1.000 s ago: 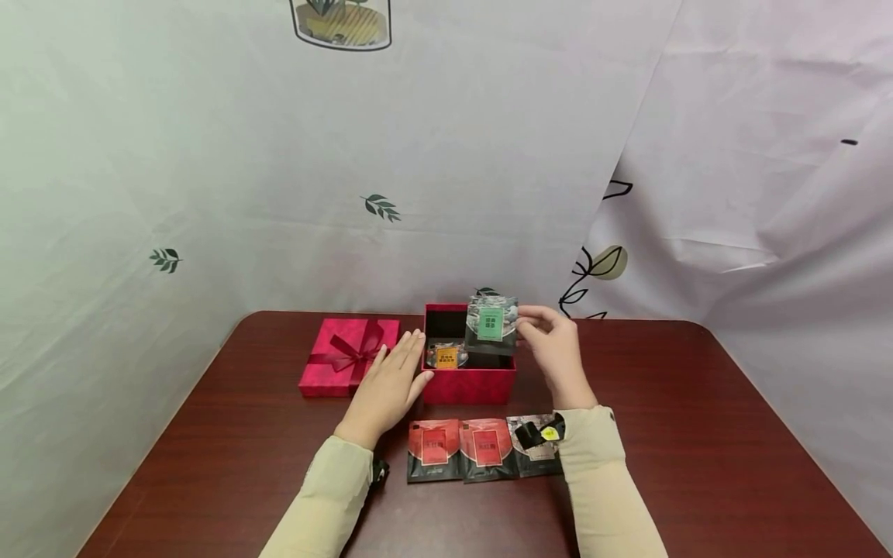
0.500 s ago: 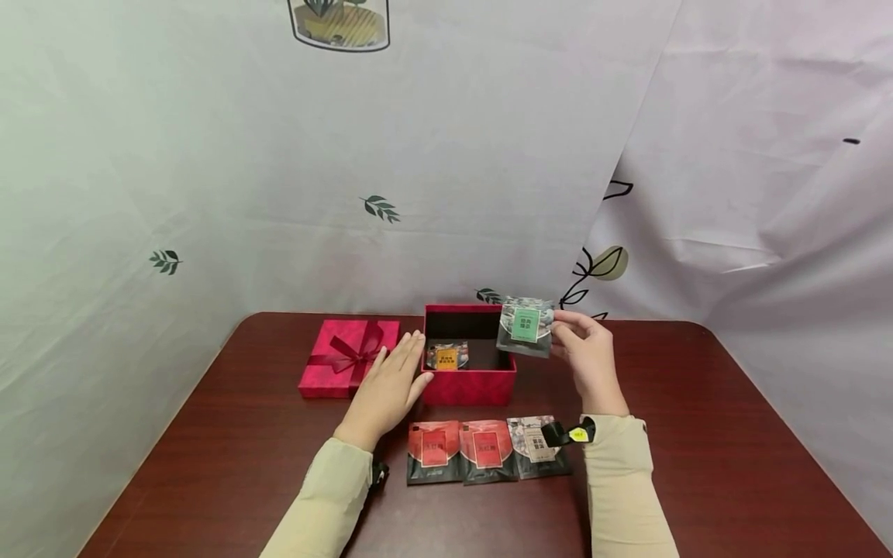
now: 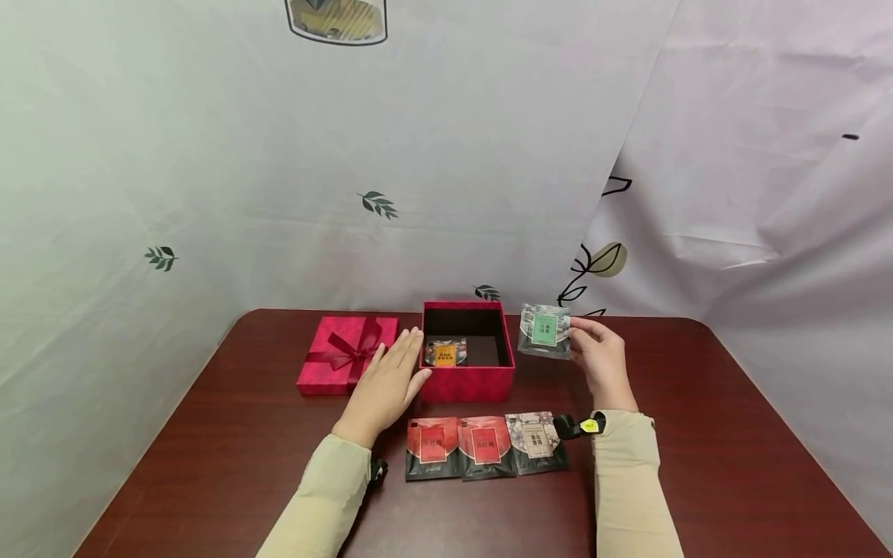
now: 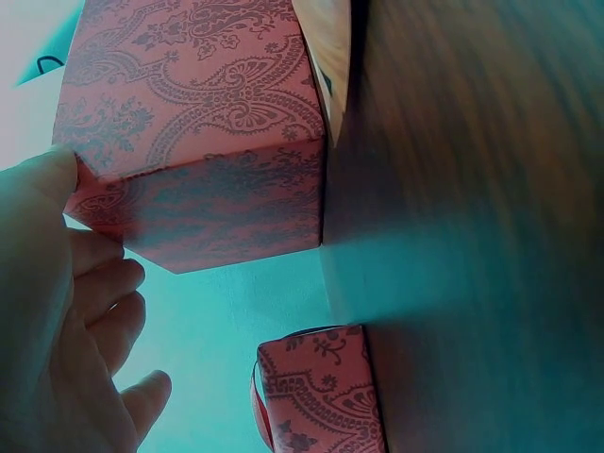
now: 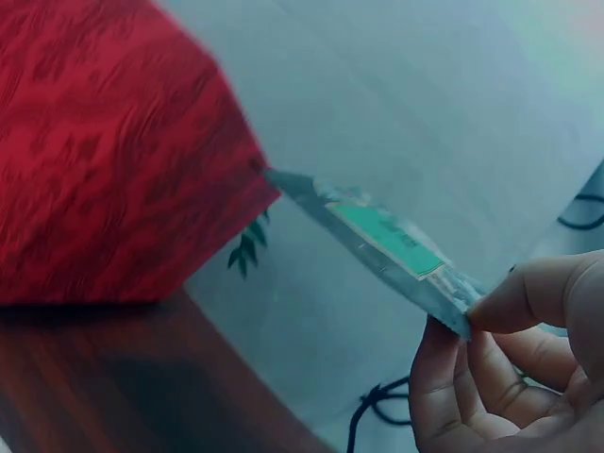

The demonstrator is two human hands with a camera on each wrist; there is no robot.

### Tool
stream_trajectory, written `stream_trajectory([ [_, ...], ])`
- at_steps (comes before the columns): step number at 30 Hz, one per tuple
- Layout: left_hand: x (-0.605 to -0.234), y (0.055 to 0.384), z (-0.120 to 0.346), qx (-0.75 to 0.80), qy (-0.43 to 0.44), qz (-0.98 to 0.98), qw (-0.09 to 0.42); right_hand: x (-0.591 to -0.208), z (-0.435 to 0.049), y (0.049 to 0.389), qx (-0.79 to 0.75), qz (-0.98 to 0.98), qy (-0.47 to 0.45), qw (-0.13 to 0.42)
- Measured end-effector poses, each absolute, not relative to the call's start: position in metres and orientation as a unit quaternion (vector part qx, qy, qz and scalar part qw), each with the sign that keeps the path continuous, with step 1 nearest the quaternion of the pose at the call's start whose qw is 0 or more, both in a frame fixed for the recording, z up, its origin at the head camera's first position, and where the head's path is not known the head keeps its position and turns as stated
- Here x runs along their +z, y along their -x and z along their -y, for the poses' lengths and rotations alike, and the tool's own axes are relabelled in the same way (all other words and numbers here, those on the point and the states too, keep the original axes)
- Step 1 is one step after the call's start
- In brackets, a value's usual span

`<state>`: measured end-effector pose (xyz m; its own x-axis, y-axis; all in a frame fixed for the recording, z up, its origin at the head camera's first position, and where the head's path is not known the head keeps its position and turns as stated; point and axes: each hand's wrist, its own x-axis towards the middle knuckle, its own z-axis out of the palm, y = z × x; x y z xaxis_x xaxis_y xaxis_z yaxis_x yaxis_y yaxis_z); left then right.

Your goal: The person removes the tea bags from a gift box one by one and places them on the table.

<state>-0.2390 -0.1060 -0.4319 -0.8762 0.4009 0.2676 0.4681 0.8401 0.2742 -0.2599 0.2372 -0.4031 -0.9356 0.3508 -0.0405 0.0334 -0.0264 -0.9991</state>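
Note:
My right hand (image 3: pixel 601 358) pinches a green-labelled tea sachet (image 3: pixel 544 330) by its right edge, held up to the right of the red gift box (image 3: pixel 467 384). In the right wrist view the sachet (image 5: pixel 377 245) appears nearly edge-on between thumb and fingers. My left hand (image 3: pixel 386 385) has its fingers straight against the left side of the box; the left wrist view shows the thumb and fingertips at the box's corner (image 4: pixel 189 203). Inside the dark interior one orange-labelled sachet (image 3: pixel 446 353) lies at the left.
A red box lid (image 3: pixel 324 353) with a ribbon bow lies left of the box. In front, two red sachets (image 3: pixel 432 449) and a beige-labelled sachet (image 3: pixel 536 443) lie in a row on the brown table (image 3: pixel 209 457). A pale printed cloth (image 3: pixel 446 155) hangs behind.
My right hand has carried the green-labelled sachet rightward from over the box to beside it, uncovering the box's right half. The left hand stays where it was.

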Motion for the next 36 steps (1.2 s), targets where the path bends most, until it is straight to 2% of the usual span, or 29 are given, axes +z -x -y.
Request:
stream_trajectory([
  [11, -0.43, 0.239, 0.105, -0.162, 0.228, 0.955, 0.096, -0.427, -0.245, 0.266, 0.674, 0.722, 0.153, 0.039],
  [21, -0.431, 0.239, 0.107, -0.166, 0.231, 0.953, 0.107, -0.442, -0.247, 0.264, 0.635, 0.762, 0.126, -0.03],
  [36, -0.431, 0.239, 0.106, -0.165, 0.231, 0.953, 0.104, -0.446, -0.241, 0.263, 0.557, 0.822, 0.109, -0.053],
])
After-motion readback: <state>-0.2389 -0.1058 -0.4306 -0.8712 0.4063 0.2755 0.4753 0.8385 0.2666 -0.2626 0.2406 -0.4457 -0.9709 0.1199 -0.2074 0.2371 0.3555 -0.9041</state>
